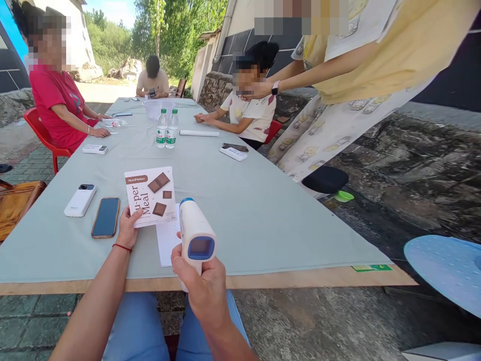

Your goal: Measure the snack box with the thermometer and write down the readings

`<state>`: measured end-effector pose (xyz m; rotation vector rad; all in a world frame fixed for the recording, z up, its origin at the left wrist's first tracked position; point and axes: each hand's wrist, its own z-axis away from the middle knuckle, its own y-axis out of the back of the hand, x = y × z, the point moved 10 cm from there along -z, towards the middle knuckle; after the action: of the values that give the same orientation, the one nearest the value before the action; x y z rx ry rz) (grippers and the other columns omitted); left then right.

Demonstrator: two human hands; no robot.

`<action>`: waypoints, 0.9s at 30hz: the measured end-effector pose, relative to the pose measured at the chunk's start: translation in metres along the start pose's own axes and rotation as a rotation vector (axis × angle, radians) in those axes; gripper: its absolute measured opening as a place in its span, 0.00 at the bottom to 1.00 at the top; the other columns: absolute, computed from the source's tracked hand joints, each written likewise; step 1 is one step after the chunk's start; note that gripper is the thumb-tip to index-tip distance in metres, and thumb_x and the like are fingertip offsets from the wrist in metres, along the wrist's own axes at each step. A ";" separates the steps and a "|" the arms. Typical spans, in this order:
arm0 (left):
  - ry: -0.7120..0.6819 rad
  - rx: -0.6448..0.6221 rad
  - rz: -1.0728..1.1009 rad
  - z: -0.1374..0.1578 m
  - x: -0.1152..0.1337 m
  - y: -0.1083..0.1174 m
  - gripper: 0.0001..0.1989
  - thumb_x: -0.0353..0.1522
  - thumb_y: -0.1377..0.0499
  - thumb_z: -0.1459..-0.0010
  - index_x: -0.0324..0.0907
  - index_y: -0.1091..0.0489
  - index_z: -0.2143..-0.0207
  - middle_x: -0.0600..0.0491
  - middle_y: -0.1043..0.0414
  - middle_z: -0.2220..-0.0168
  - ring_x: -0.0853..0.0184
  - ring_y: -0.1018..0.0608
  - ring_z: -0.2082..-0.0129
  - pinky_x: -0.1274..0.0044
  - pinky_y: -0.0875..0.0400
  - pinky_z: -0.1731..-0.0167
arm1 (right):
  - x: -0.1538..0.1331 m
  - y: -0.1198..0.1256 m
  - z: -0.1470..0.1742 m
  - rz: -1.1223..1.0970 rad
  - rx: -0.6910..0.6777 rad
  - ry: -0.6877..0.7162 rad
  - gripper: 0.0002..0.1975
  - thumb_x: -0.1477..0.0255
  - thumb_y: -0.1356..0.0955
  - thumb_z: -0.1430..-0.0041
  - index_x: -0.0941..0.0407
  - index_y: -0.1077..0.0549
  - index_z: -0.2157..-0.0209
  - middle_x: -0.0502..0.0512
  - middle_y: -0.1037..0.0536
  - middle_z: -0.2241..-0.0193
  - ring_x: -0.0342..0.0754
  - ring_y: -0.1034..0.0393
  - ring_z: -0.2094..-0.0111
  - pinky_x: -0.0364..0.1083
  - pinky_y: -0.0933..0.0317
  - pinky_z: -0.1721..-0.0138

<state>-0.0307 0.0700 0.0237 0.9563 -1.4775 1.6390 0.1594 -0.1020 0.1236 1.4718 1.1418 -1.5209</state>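
Note:
My left hand [129,226] is closed on the lower left corner of a white box [151,196] printed with brown chocolate squares and the words "NutriMotion" and "Meal". The box is tilted up above the table, its printed face toward me. In my right hand [205,281] is a white infrared thermometer [198,225], gripped by its handle, with its blue-rimmed screen facing me and looking dark. A sheet of white paper [165,248] lies beneath, partly hidden by the box and my right hand. Left of my left hand rest a phone [105,217] and a white power bank [80,200].
Two water bottles [161,129] stand mid-table before a clear plastic basin [152,110]. A white roll [199,133] lies nearby. Other devices [233,152] lie along both sides. Several people sit around the table [285,240]; another stands at right, hands near a seated person's face.

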 end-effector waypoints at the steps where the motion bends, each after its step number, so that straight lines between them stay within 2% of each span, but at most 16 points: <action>1: -0.002 0.010 -0.004 0.000 0.000 0.002 0.32 0.39 0.23 0.64 0.40 0.28 0.56 0.45 0.20 0.54 0.57 0.19 0.56 0.67 0.26 0.55 | 0.005 0.008 -0.009 0.043 0.033 0.001 0.12 0.60 0.30 0.52 0.54 0.26 0.72 0.49 0.29 0.78 0.45 0.39 0.76 0.44 0.40 0.74; 4: -0.021 0.053 -0.015 -0.002 0.002 0.008 0.34 0.39 0.23 0.65 0.40 0.28 0.55 0.46 0.21 0.54 0.57 0.19 0.56 0.66 0.26 0.54 | 0.023 0.048 -0.049 0.273 0.149 0.012 0.23 0.59 0.30 0.53 0.56 0.22 0.57 0.54 0.20 0.68 0.52 0.31 0.69 0.46 0.37 0.69; 6: -0.048 0.080 -0.030 -0.004 0.004 0.011 0.34 0.39 0.23 0.65 0.40 0.29 0.56 0.46 0.21 0.54 0.58 0.20 0.55 0.66 0.27 0.53 | 0.042 0.085 -0.080 0.564 0.238 -0.055 0.29 0.62 0.32 0.51 0.56 0.26 0.47 0.58 0.19 0.61 0.55 0.27 0.63 0.48 0.36 0.64; 7: -0.066 0.089 -0.042 -0.004 0.006 0.012 0.34 0.39 0.23 0.65 0.40 0.29 0.56 0.46 0.21 0.54 0.58 0.20 0.55 0.66 0.27 0.53 | 0.054 0.102 -0.094 0.748 0.240 -0.122 0.29 0.63 0.32 0.49 0.57 0.27 0.45 0.60 0.19 0.61 0.57 0.26 0.62 0.49 0.37 0.63; 10: -0.110 0.095 -0.085 -0.006 0.010 0.013 0.34 0.39 0.23 0.65 0.40 0.29 0.55 0.46 0.22 0.54 0.59 0.21 0.55 0.66 0.28 0.52 | 0.082 0.134 -0.124 1.162 0.084 -0.182 0.25 0.67 0.36 0.42 0.55 0.30 0.43 0.62 0.19 0.56 0.57 0.25 0.60 0.49 0.39 0.63; 13: -0.121 0.100 -0.103 -0.007 0.011 0.013 0.35 0.39 0.23 0.65 0.40 0.30 0.54 0.45 0.23 0.52 0.59 0.21 0.54 0.67 0.28 0.52 | 0.101 0.155 -0.135 1.378 -0.011 -0.186 0.18 0.70 0.37 0.38 0.56 0.27 0.49 0.63 0.21 0.55 0.56 0.25 0.56 0.48 0.40 0.63; 16: -0.117 0.088 -0.107 -0.009 0.012 0.012 0.35 0.39 0.23 0.63 0.41 0.30 0.52 0.45 0.22 0.52 0.59 0.21 0.53 0.67 0.28 0.51 | 0.111 0.165 -0.138 1.449 -0.035 -0.185 0.16 0.68 0.38 0.35 0.57 0.28 0.50 0.63 0.22 0.55 0.56 0.26 0.56 0.48 0.40 0.64; 19: -0.158 0.033 -0.185 -0.011 0.019 0.008 0.32 0.40 0.26 0.57 0.43 0.28 0.50 0.46 0.22 0.51 0.58 0.21 0.51 0.67 0.29 0.49 | 0.116 0.166 -0.140 1.482 -0.044 -0.150 0.18 0.65 0.38 0.32 0.59 0.28 0.48 0.65 0.23 0.56 0.57 0.26 0.55 0.48 0.39 0.62; 22: -0.239 0.038 -0.323 -0.009 0.031 0.008 0.25 0.39 0.27 0.55 0.43 0.25 0.53 0.47 0.22 0.50 0.57 0.24 0.47 0.68 0.31 0.47 | 0.108 0.166 -0.138 1.515 0.059 -0.027 0.22 0.64 0.36 0.34 0.60 0.30 0.43 0.68 0.25 0.52 0.60 0.29 0.51 0.51 0.38 0.56; 25: -0.312 0.066 -0.412 -0.003 0.039 0.009 0.22 0.38 0.28 0.55 0.44 0.23 0.56 0.48 0.22 0.53 0.55 0.25 0.47 0.69 0.32 0.47 | 0.099 0.154 -0.126 1.431 0.133 0.139 0.21 0.64 0.35 0.35 0.57 0.27 0.44 0.67 0.26 0.49 0.60 0.30 0.49 0.52 0.39 0.52; 27: -0.334 0.058 -0.464 0.000 0.042 0.007 0.22 0.38 0.28 0.54 0.44 0.23 0.55 0.48 0.22 0.55 0.55 0.24 0.50 0.70 0.30 0.52 | 0.102 0.134 -0.114 1.329 0.038 0.193 0.18 0.64 0.36 0.34 0.55 0.24 0.48 0.63 0.24 0.53 0.56 0.28 0.52 0.50 0.38 0.54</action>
<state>-0.0559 0.0706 0.0574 1.5332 -1.2878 1.2292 0.3159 -0.0337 0.0125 1.8083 0.0397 -0.4575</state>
